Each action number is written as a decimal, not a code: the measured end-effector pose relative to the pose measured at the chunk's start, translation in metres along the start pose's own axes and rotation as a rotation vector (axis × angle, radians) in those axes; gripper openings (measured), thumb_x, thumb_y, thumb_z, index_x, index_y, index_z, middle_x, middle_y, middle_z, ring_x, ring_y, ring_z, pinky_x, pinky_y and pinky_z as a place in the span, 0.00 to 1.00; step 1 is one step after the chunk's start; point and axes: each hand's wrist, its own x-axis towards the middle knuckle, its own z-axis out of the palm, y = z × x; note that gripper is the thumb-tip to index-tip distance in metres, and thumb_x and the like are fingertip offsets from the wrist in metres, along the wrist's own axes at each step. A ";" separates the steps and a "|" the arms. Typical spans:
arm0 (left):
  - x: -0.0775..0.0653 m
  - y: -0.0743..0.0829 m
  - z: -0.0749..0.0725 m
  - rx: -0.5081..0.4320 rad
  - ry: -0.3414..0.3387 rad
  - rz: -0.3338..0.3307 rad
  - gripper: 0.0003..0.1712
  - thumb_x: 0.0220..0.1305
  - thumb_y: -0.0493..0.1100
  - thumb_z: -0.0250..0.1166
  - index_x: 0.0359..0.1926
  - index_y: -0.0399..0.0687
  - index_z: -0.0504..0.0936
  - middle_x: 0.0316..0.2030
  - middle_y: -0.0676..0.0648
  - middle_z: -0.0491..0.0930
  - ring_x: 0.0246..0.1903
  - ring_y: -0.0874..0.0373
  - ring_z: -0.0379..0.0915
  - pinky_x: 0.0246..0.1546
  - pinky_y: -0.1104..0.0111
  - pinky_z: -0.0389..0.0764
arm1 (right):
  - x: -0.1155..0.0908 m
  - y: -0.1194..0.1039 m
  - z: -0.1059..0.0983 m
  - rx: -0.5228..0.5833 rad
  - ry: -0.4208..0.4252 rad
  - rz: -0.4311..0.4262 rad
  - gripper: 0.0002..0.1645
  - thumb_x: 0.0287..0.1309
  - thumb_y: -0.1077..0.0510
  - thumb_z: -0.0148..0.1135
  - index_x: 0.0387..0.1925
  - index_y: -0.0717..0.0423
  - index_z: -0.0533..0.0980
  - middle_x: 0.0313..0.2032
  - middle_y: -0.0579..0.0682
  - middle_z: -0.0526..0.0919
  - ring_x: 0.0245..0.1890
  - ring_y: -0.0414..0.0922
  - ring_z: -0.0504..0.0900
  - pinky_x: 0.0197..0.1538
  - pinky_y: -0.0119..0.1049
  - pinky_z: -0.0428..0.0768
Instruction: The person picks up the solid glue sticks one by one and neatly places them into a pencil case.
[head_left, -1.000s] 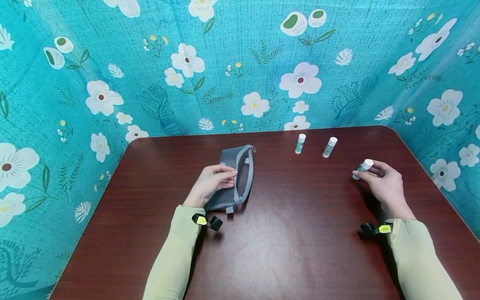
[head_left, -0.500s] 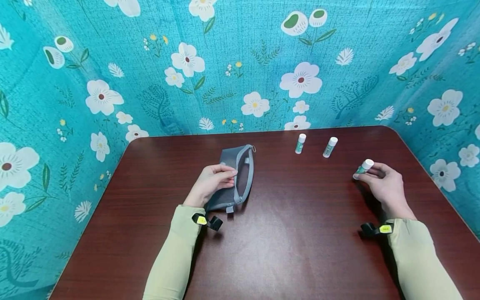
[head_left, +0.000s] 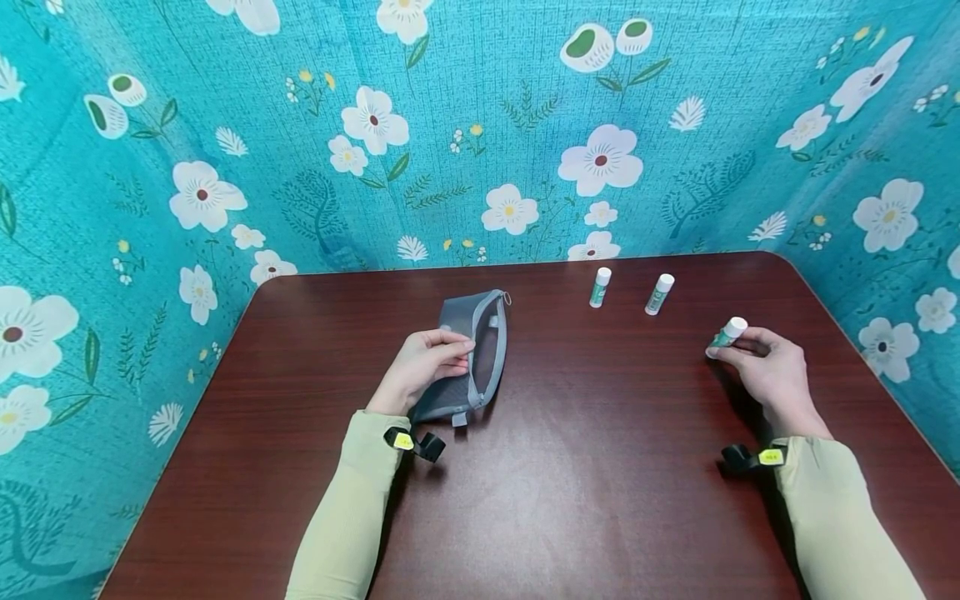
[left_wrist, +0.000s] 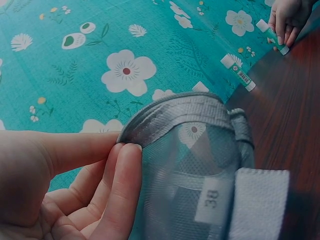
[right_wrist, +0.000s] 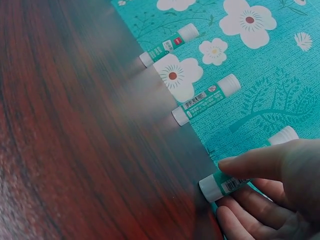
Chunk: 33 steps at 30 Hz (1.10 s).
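Observation:
A grey mesh zipper pouch (head_left: pixel 457 392) lies left of the table's middle, its mouth gaping toward the right. My left hand (head_left: pixel 423 367) pinches the near rim of that mouth between thumb and fingers; the left wrist view shows the zipper edge (left_wrist: pixel 175 107) caught at the fingertips and a tag marked 38 on the mesh. On the right, my right hand (head_left: pixel 772 375) grips a glue stick (head_left: pixel 726 335) with a white cap and green label, thumb on one side and fingers on the other. In the right wrist view its white base (right_wrist: pixel 211 189) is close over the table.
Two more glue sticks stand upright near the back edge, one glue stick (head_left: pixel 600 287) further left and another glue stick (head_left: pixel 659 294) nearer the right hand. Behind the dark red wooden table (head_left: pixel 585 467) hangs a turquoise flowered cloth (head_left: pixel 450 167).

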 end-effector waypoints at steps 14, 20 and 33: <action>0.001 0.001 0.001 0.009 0.002 -0.007 0.14 0.67 0.35 0.69 0.50 0.30 0.84 0.35 0.41 0.84 0.30 0.57 0.82 0.40 0.66 0.87 | 0.000 -0.003 -0.002 0.020 -0.008 0.021 0.37 0.62 0.47 0.73 0.65 0.62 0.71 0.39 0.35 0.77 0.39 0.33 0.75 0.35 0.18 0.77; -0.001 0.001 0.001 0.007 0.003 -0.010 0.14 0.67 0.35 0.69 0.50 0.29 0.84 0.35 0.41 0.84 0.30 0.57 0.82 0.39 0.67 0.87 | 0.000 -0.004 -0.002 0.047 -0.001 0.024 0.34 0.61 0.48 0.73 0.62 0.60 0.72 0.36 0.31 0.76 0.38 0.31 0.75 0.36 0.18 0.78; -0.002 0.002 0.001 0.004 -0.001 -0.003 0.14 0.67 0.35 0.70 0.50 0.29 0.83 0.35 0.42 0.84 0.30 0.57 0.81 0.40 0.66 0.87 | -0.003 -0.007 -0.003 0.094 0.006 0.006 0.25 0.61 0.49 0.73 0.55 0.51 0.75 0.33 0.26 0.77 0.38 0.29 0.76 0.36 0.19 0.79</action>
